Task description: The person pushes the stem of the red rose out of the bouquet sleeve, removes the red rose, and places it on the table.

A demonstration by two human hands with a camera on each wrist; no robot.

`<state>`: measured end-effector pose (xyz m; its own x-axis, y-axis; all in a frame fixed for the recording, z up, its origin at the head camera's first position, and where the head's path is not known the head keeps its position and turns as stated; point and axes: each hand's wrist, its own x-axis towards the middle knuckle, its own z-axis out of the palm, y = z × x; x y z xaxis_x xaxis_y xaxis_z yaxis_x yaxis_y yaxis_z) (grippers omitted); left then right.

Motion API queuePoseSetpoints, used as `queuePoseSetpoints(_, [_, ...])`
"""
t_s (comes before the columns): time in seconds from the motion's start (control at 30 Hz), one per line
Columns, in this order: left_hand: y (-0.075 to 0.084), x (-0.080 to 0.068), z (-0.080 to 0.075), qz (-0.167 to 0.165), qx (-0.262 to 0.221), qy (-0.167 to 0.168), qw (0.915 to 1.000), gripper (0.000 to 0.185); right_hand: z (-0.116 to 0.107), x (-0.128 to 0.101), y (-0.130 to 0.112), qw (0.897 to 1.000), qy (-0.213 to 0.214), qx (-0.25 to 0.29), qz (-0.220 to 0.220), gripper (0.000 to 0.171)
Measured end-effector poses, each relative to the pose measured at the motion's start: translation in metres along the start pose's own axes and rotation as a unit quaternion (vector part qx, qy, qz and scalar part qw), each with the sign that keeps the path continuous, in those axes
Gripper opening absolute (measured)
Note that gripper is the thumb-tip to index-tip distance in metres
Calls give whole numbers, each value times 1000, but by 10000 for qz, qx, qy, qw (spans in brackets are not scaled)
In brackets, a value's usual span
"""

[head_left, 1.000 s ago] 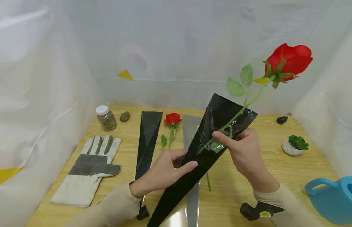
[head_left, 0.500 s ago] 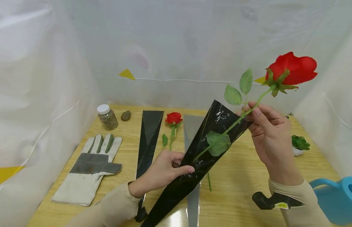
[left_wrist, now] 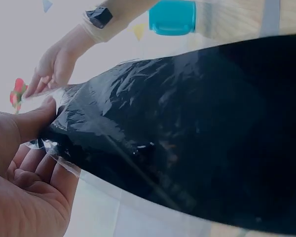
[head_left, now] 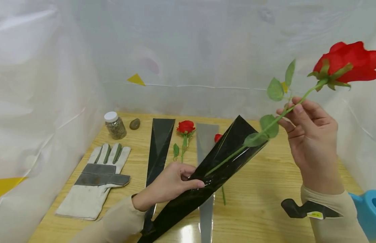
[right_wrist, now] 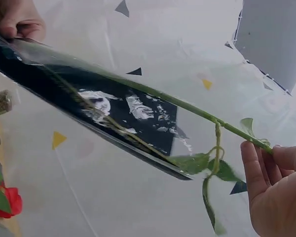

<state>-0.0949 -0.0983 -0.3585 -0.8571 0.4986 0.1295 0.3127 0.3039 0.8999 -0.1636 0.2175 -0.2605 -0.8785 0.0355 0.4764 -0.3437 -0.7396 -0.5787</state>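
Your right hand [head_left: 312,135] has lifted the rose [head_left: 347,64] higher, pinching its stem, whose lower end sits inside the black sleeve [head_left: 206,179] your left hand [head_left: 169,185] grips above the table [head_left: 254,209], insertion unfinished.

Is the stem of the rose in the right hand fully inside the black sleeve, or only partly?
Only partly. The lower stem lies inside the black sleeve; the rose and upper stem, pinched by the right hand, stick out of its open end.

A red rose [head_left: 347,64] is slanting up out of a black sleeve [head_left: 218,167] tilting above the table [head_left: 260,209].
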Motion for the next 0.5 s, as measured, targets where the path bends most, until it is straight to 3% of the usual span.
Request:
queuePoseSetpoints(0.2, [0,-3,-6,216,163,-40,9996,58,-11,23,-29,9971,578,202,-455,32])
queuePoseSetpoints(0.33, [0,-5,-9,351,248,-102,9990,55,-25,27,-40,9936,964,308,-508,37])
queuePoseSetpoints(0.43, [1,-7,-13,388,331,-157,9986,43,-37,29,-49,9894,1208,500,-631,38])
queuePoseSetpoints(0.5, [3,-9,-18,400,364,-90,9985,30,-47,31,-58,9821,1298,984,-948,35])
